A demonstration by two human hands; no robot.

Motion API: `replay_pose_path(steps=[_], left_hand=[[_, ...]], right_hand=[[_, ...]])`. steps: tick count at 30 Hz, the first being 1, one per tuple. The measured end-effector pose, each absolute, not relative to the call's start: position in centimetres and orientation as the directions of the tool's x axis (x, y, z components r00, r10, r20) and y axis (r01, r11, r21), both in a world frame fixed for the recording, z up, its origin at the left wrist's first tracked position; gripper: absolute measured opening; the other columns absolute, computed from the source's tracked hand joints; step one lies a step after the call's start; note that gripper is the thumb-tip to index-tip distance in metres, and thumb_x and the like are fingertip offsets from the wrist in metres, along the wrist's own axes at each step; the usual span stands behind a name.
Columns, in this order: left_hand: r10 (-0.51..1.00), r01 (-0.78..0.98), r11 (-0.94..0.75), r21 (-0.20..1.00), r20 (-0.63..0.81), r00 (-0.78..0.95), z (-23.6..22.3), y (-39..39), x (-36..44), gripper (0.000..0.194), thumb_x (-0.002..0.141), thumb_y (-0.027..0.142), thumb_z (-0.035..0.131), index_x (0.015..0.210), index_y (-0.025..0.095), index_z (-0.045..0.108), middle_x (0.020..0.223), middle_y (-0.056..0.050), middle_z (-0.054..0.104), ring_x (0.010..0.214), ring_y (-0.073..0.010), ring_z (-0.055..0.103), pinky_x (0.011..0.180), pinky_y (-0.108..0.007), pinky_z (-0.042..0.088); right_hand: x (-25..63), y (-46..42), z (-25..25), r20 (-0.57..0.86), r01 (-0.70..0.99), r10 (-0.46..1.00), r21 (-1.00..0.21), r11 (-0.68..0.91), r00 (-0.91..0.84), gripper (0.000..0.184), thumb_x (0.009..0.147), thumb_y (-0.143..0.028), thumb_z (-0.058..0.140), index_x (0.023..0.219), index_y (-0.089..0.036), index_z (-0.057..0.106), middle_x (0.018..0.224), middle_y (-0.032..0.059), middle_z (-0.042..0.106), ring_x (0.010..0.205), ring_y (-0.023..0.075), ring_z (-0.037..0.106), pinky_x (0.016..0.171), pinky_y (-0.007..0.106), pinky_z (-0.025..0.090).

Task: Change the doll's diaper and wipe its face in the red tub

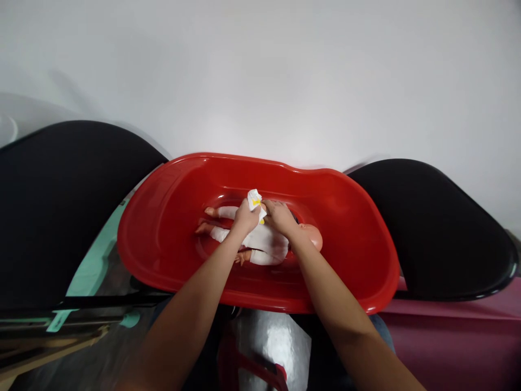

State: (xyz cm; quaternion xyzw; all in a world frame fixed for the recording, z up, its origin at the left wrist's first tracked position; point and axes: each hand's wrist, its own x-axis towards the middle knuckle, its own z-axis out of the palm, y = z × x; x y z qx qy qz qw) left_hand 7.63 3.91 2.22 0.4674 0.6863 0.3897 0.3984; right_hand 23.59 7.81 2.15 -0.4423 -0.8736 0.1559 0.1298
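A baby doll (264, 241) in a white suit lies in a red plastic baby bathtub (171, 217), its bare head (312, 237) to the right and its feet to the left. A folded white diaper (255, 204) with a yellow mark sits at the doll's middle. My left hand (245, 217) grips the diaper from the near side. My right hand (279, 216) lies close beside it, fingertips pressed against the diaper's right edge and palm over the doll's body. The doll's lower body is partly hidden under my hands.
Black curved chair seats (69, 206) (431, 228) flank the tub. A white wall (260, 70) rises behind it. Below the tub's near rim are a shiny silver sheet (268, 347) and a maroon surface (456, 347).
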Motion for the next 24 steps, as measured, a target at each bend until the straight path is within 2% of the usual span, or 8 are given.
replay_pose_path(steps=[4,7,11,17,24], left_hand=[[0.954,0.405,0.229,0.885,-0.123,-0.272,2.3,3.8,7.6,0.031,0.103,0.024,0.057,0.133,0.017,0.061,0.126,-0.019,0.075,0.117,-0.0287,0.072,0.101,-0.039,0.055],[0.973,0.481,0.128,0.867,-0.016,-0.230,2.5,3.6,7.5,0.033,0.103,0.019,0.055,0.135,0.018,0.062,0.134,-0.018,0.070,0.127,-0.0283,0.067,0.109,-0.039,0.050],[0.988,0.597,0.057,0.801,0.040,-0.149,2.7,3.3,7.3,0.041,0.098,0.017,0.060,0.139,0.019,0.063,0.131,-0.017,0.067,0.123,-0.0302,0.066,0.109,-0.041,0.050],[0.990,0.631,0.059,0.774,0.038,-0.139,2.9,3.3,7.1,0.027,0.098,0.014,0.059,0.123,0.021,0.068,0.123,-0.014,0.068,0.118,-0.0280,0.066,0.108,-0.038,0.049],[0.981,0.706,0.100,0.701,0.050,-0.188,4.3,3.5,6.3,0.017,0.098,0.013,0.057,0.105,0.018,0.071,0.108,-0.013,0.071,0.101,-0.0268,0.068,0.095,-0.034,0.050]], right_hand=[[23.5,7.9,2.0,0.104,0.735,0.818,-0.388,0.557,-0.565,0.035,0.102,-0.025,0.062,0.135,-0.017,0.064,0.132,0.0162,0.073,0.116,0.0262,0.066,0.105,0.039,0.042],[23.5,8.2,1.7,0.096,0.737,0.811,-0.366,0.568,-0.577,0.026,0.102,-0.024,0.060,0.126,-0.018,0.067,0.117,0.0127,0.077,0.104,0.0247,0.066,0.100,0.037,0.043],[23.6,8.4,1.3,0.091,0.748,0.805,-0.321,0.580,-0.586,0.021,0.102,-0.018,0.054,0.118,-0.018,0.068,0.109,0.0109,0.077,0.095,0.0236,0.064,0.097,0.036,0.043],[23.6,8.4,1.0,0.082,0.740,0.791,-0.306,0.599,-0.606,0.017,0.101,-0.016,0.056,0.113,-0.018,0.070,0.111,0.0110,0.077,0.099,0.0241,0.064,0.100,0.037,0.041],[23.7,8.1,1.2,0.097,0.726,0.787,-0.330,0.603,-0.609,0.023,0.104,-0.026,0.062,0.124,-0.018,0.066,0.120,0.0124,0.076,0.107,0.0249,0.064,0.105,0.038,0.040]])
